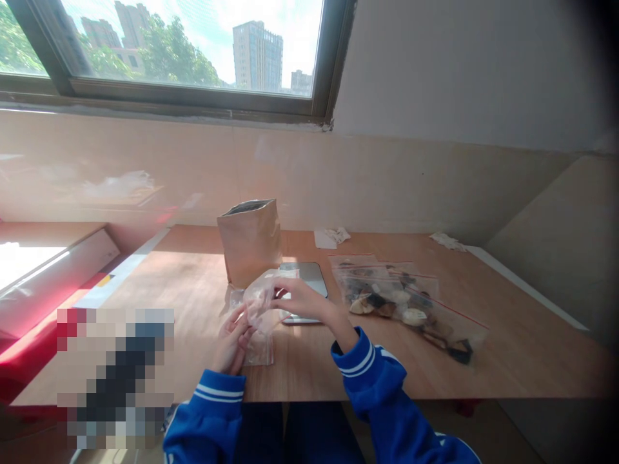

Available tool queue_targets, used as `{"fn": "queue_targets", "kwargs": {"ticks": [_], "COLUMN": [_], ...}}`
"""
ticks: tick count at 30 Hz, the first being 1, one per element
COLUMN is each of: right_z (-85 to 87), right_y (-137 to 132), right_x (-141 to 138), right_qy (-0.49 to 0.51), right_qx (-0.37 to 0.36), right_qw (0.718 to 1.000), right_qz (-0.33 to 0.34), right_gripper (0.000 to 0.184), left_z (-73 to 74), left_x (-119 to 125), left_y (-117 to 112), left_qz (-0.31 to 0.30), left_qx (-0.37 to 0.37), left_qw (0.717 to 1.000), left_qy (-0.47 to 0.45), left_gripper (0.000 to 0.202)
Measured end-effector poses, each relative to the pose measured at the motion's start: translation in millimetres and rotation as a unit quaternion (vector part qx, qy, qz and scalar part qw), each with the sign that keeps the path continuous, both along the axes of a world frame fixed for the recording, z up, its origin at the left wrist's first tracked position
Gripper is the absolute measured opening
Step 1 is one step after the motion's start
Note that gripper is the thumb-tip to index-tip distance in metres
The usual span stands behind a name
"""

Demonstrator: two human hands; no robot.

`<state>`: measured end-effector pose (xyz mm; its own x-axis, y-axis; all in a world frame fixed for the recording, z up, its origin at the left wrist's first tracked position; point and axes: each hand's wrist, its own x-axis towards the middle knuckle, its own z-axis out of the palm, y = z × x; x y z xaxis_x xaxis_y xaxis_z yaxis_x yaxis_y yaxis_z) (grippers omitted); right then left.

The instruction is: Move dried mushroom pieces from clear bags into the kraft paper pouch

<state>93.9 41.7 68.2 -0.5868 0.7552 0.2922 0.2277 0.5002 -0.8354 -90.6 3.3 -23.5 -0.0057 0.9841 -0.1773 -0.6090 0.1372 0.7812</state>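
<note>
Between my two hands is a clear plastic bag [261, 293], crumpled and see-through. My left hand [235, 338] pinches its lower left side. With thumb and fingers closed, my right hand [300, 299] grips the bag's upper right edge. Under the hands, more clear plastic bags [260, 351] lie flat on the table. A silver flat device like a small scale [314, 280] sits just behind my right hand, partly covered by it. Behind the left hand stands an open brown paper pouch [251, 245] with a silvery inside.
Several zip bags [413, 299] with red seals, holding dark and pale dried pieces, overlap on the right. White papers [331, 238] lie by the wall, and crumpled tissue [447, 241] is at the back right. A blurred-out patch [120, 374] covers the table's left front.
</note>
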Motion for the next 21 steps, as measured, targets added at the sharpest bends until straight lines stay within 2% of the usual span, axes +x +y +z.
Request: {"fn": "queue_targets", "kwargs": {"ticks": [3, 5, 7, 10, 13, 15, 17, 21], "right_z": [11.4, 23.5, 39.0, 63.4, 77.5, 76.6, 68.7, 48.6], "right_y": [3.8, 11.9, 25.7, 54.9, 86.3, 104.0, 116.7, 125.8], "right_x": [12.7, 17.7, 17.2, 5.5, -14.2, -27.0, -36.7, -43.6], "right_qy": [0.052, 0.106, 0.182, 0.273, 0.262, 0.229, 0.187, 0.129], "right_qx": [-0.022, -0.004, 0.046, 0.139, 0.217, 0.251, 0.268, 0.282], "right_qw": [0.998, 0.992, 0.975, 0.935, 0.916, 0.918, 0.924, 0.929], "right_qz": [-0.034, -0.071, -0.117, -0.178, -0.21, -0.207, -0.2, -0.2], "right_gripper": [0.021, 0.026, 0.029, 0.03, 0.025, 0.02, 0.016, 0.016], "left_z": [-0.4, -1.3, -2.3, -1.5, 2.5, 5.5, 7.8, 9.2], "left_x": [-0.9, -1.3, -1.4, -0.8, 0.6, 1.6, 2.2, 2.2], "left_y": [1.2, 1.2, 0.4, -1.4, -2.4, -2.7, -3.0, -3.4], "left_qz": [0.025, 0.023, 0.005, -0.029, -0.044, -0.038, -0.029, -0.027], "left_qx": [0.002, -0.002, -0.003, 0.002, 0.002, -0.003, -0.01, -0.016], "left_qw": [1.0, 1.0, 1.0, 0.999, 0.999, 0.999, 0.999, 0.999], "left_qy": [-0.001, 0.004, 0.014, 0.027, 0.031, 0.031, 0.033, 0.038], "left_gripper": [0.04, 0.038, 0.038, 0.038, 0.039, 0.04, 0.04, 0.041]}}
